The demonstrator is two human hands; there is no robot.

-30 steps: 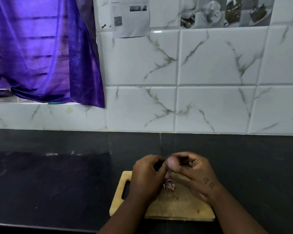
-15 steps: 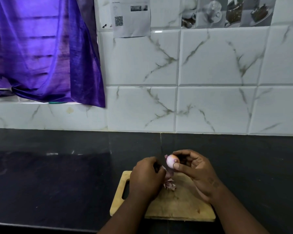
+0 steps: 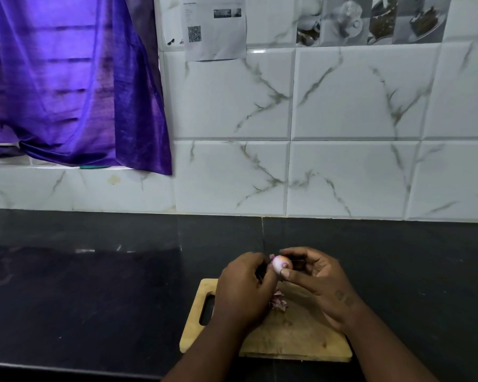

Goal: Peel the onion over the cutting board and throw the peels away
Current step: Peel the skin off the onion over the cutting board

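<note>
A small pink onion is held above the far edge of the wooden cutting board. My right hand pinches it between thumb and fingers. My left hand is curled against the onion's left side, its fingertips on a strip of skin; a thin dark object shows between its fingers. A small heap of purple peels lies on the board below the hands.
The board lies on a black stone counter near its front edge. A white marbled tile wall runs behind, and a purple curtain hangs at the upper left.
The hands have parted a little, so the onion's pale peeled surface shows. Both hands and the onion sit slightly higher than a second ago.
</note>
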